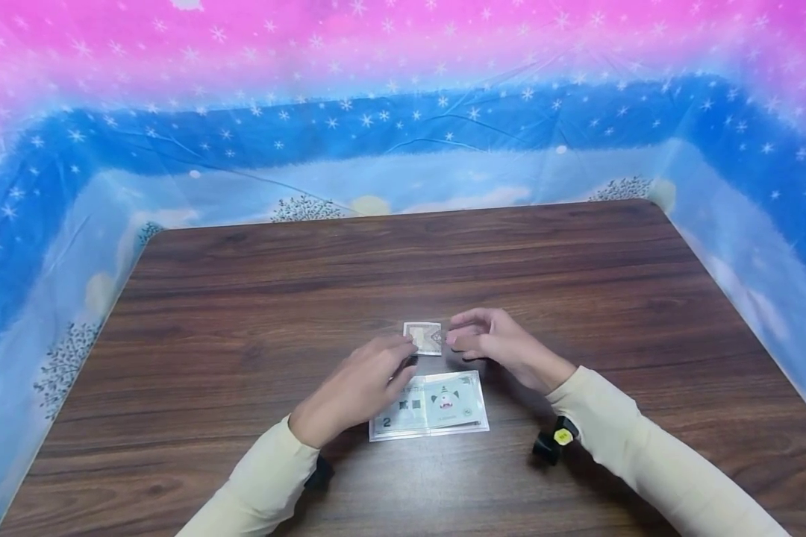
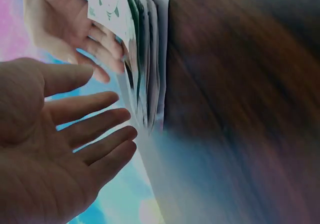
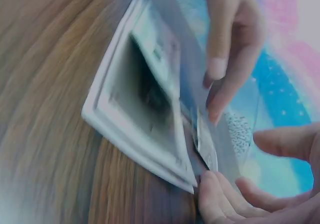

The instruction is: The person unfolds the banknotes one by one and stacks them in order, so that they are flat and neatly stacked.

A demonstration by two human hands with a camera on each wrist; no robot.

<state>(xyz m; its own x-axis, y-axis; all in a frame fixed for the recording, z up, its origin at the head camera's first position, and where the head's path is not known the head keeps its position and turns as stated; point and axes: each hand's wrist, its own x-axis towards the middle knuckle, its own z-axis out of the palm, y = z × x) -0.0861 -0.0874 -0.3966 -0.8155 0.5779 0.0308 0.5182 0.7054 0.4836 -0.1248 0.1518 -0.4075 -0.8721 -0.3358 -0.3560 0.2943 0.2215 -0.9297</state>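
Observation:
A small folded banknote (image 1: 427, 339) with a brownish pattern lies on the table. Below it is a stack of greenish play banknotes (image 1: 458, 403), marked with a 2 and a cartoon face, its top note creased down the middle. My left hand (image 1: 359, 384) reaches over the stack's left part, fingertips at the folded note's left edge. Extended, slightly spread fingers show on this left hand (image 2: 90, 119) in the left wrist view. My right hand (image 1: 500, 343) is beside the folded note's right edge, fingers loosely bent. In the right wrist view, right fingertips (image 3: 212, 184) are right at the folded note's end.
The dark wood table (image 1: 242, 298) extends around the notes. A pink and blue snowflake cloth (image 1: 403, 112) hangs behind and beside it. Black wrist devices (image 1: 547, 447) sit under the sleeves, close over the tabletop.

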